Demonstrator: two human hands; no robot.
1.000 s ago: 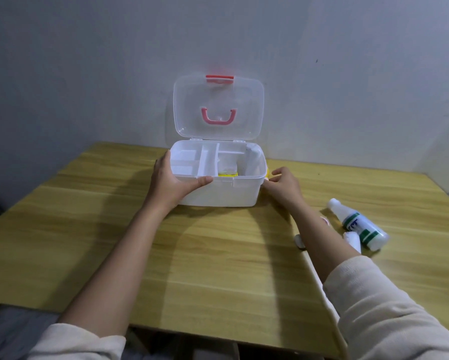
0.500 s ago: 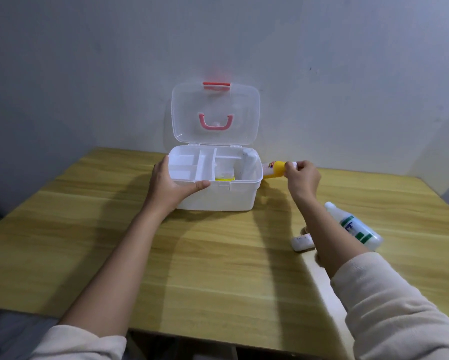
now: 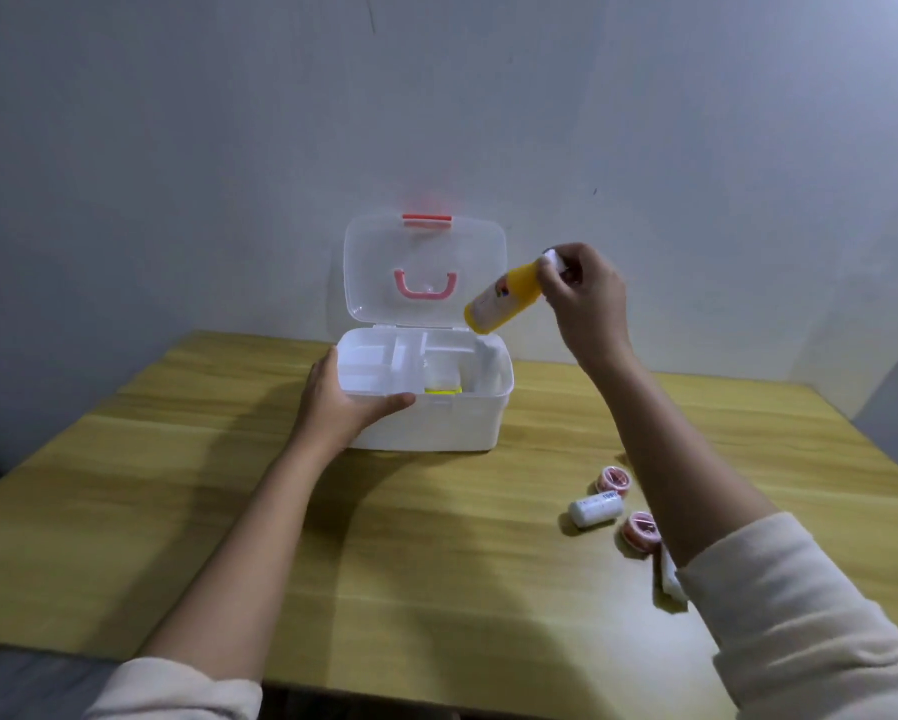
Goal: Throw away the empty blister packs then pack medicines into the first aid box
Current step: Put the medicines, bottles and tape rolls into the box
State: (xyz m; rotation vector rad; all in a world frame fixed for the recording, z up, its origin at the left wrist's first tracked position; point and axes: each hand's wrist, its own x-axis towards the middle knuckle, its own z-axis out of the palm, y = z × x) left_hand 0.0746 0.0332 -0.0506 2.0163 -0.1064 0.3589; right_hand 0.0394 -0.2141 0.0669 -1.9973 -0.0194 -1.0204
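Left hand [image 3: 340, 402] unchanged: fingers clamp the box [image 3: 426, 423] at its near-left corner, lid open. Right hand [image 3: 584, 298] has risen from worktop [image 3: 228, 511] level; fingers pinch the yellow bottle [image 3: 504, 298] by its cap, tilted above the box's right compartment. Packing underway; small items remain near right.

Open white plastic first aid box [image 3: 426, 423] with clear hinged lid sits on wooden counter [image 3: 436, 563]. Left hand [image 3: 342, 402] grips its front-left rim. Right hand [image 3: 584, 298] holds tilted yellow plastic bottle [image 3: 504, 298] by its white cap, above box's right side.
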